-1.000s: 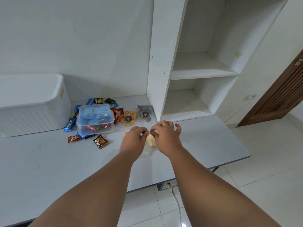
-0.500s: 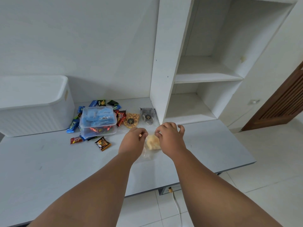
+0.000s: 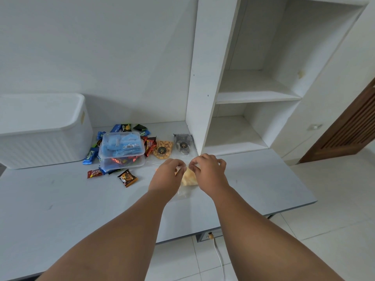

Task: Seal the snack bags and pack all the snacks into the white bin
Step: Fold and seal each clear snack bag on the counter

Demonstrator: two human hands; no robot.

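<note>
Clear snack bag (image 3: 189, 178) holding yellow chips is lying midway between the desk's (image 3: 60, 209) front and back edges. Left hand (image 3: 166, 176) and right hand (image 3: 207, 171) are pinching its top, drawing closer together than before. White bin (image 3: 40, 131) is staying at the back left corner.

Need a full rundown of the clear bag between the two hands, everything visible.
The clear bag is thin see-through plastic with pale yellow snack pieces bunched in its middle. It lies on the grey table, its near end showing as crinkled, mostly empty film. The left hand and right hand both pinch its far edge with curled fingertips, close together, and cover much of it. Whether that edge is sealed cannot be told.
</note>
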